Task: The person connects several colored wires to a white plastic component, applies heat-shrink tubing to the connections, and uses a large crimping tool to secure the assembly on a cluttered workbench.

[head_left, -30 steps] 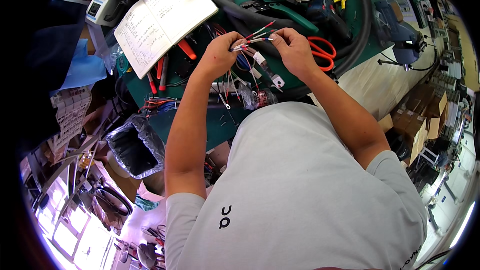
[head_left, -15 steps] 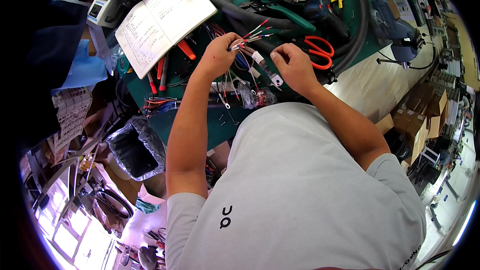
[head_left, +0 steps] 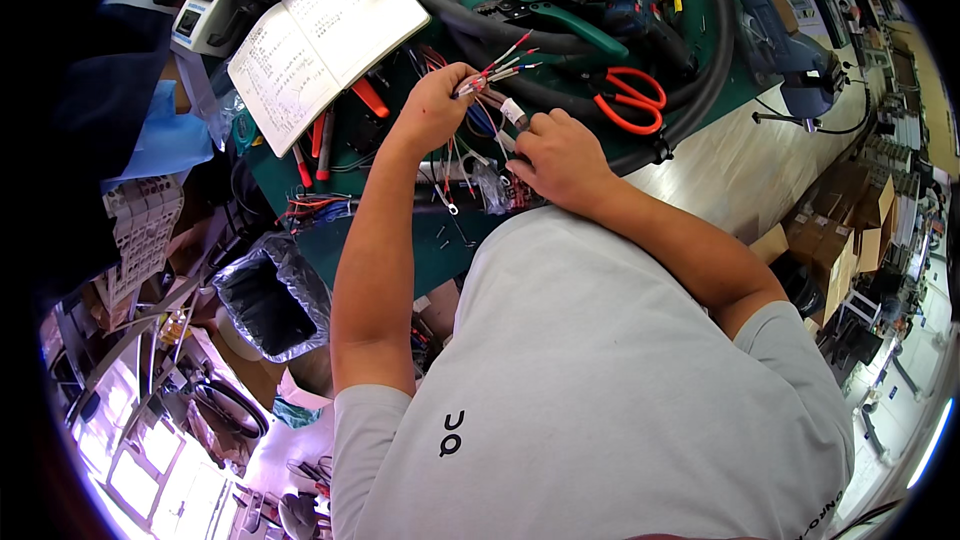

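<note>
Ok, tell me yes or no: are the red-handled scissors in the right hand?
No, the red-handled scissors lie on the green mat beyond the right hand, which rests by the wires that the left hand holds.

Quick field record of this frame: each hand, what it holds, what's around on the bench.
left hand: grips a bundle of thin wires, ends fanned up and to the right
right hand: lower, by the white tag on the bundle; contact unclear
surface: green mat
nearby: open notebook, red-handled scissors, black hose, lined bin
</note>
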`<state>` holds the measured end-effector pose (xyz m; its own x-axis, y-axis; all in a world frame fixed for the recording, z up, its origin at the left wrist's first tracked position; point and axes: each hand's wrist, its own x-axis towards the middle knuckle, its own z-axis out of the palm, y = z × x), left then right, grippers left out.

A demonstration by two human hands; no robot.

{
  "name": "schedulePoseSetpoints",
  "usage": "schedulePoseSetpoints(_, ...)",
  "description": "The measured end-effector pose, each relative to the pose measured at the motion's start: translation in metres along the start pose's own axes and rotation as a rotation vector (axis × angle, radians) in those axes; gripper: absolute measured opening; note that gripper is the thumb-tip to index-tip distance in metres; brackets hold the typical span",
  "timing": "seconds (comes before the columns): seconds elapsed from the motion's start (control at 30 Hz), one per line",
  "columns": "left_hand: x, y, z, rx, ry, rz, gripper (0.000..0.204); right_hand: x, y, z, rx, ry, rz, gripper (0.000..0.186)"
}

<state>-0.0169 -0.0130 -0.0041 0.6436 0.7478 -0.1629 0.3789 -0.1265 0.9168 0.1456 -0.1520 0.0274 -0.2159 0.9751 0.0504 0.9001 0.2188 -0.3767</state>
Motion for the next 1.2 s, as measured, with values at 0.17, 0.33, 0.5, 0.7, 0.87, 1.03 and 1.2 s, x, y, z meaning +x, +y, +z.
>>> schedulePoseSetpoints(0.17, -0.002, 0.004, 0.000, 0.001, -0.017, -0.016, 0.029, 0.000, -0.006, -0.001, -0.089, -0.039, -0.043, 0.022)
schedulePoseSetpoints(0.33, -0.001, 0.001, -0.001, -0.018, -0.024, -0.045, 0.029, 0.004, -0.008, 0.003, -0.113, -0.049, -0.038, 0.023)
schedulePoseSetpoints(0.5, -0.001, 0.000, 0.000, -0.057, -0.005, -0.022, 0.030, 0.008, -0.011, 0.006, -0.152, -0.054, -0.042, 0.023)
schedulePoseSetpoints(0.7, -0.001, -0.001, 0.000, -0.054, -0.003, -0.027, 0.031, 0.011, -0.014, 0.004, -0.180, -0.104, -0.046, 0.023)
schedulePoseSetpoints(0.87, -0.001, -0.001, -0.001, -0.041, -0.007, -0.032, 0.032, 0.009, -0.012, 0.013, -0.251, -0.074, -0.054, 0.020)
schedulePoseSetpoints(1.03, -0.001, -0.001, -0.002, -0.019, -0.004, -0.039, 0.028, 0.007, -0.009, 0.015, -0.243, -0.032, 0.000, 0.019)
schedulePoseSetpoints(1.2, -0.001, 0.000, -0.001, -0.054, 0.007, -0.051, 0.020, 0.009, -0.014, 0.000, -0.192, -0.101, -0.013, 0.022)
